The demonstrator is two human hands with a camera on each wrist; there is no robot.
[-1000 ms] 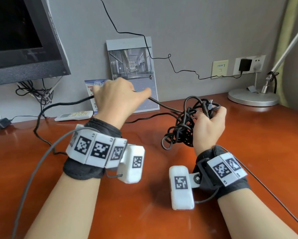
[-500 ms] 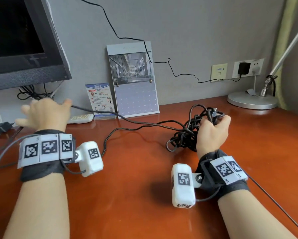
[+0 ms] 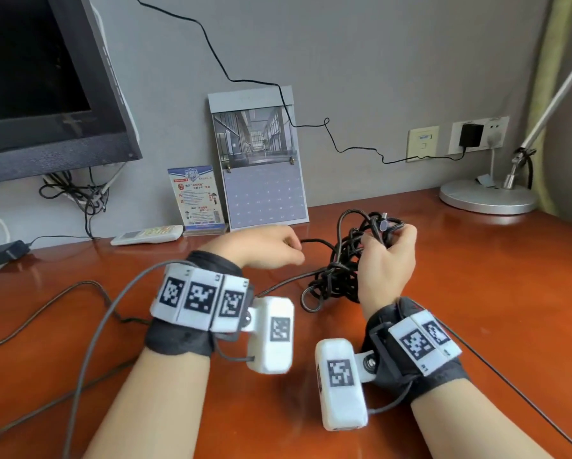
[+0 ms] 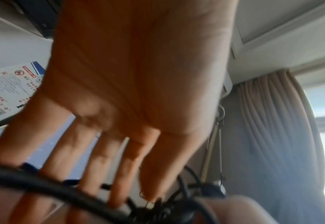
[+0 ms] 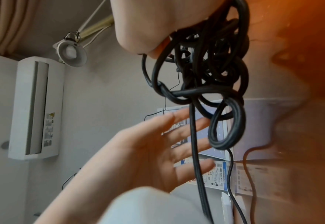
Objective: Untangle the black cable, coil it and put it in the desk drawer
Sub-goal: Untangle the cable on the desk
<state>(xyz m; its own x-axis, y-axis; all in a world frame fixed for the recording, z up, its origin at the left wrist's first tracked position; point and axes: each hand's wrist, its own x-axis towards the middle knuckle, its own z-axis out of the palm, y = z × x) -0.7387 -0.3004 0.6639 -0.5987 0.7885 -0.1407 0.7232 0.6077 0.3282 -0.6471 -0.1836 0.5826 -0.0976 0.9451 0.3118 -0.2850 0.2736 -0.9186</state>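
Nearest me on the surface (image 3: 476, 293), my left hand (image 3: 264, 246) hung with fingers straight and spread, holding nothing, just beside the loose run of the black cable (image 3: 340, 260). My right hand (image 3: 387, 260) had its fingers curled round the tangled bundle, held just above the wood with the lowest loops brushing it or nearly so (I could not tell which). A small metal plug end (image 3: 384, 224) stuck out of the top of the clump near my fingertips.

I judged the cable light and limp, its rubbery jacket grippy enough that loops would bind rather than slide. Pulling hard would likely tighten the knots. The free strand leaving the clump toward my left hand looked the best place to take hold, feeding it out loop by loop.

Farther back stood a calendar (image 3: 261, 160), a remote (image 3: 147, 234) and a lamp base (image 3: 488, 197); no drawer showed.
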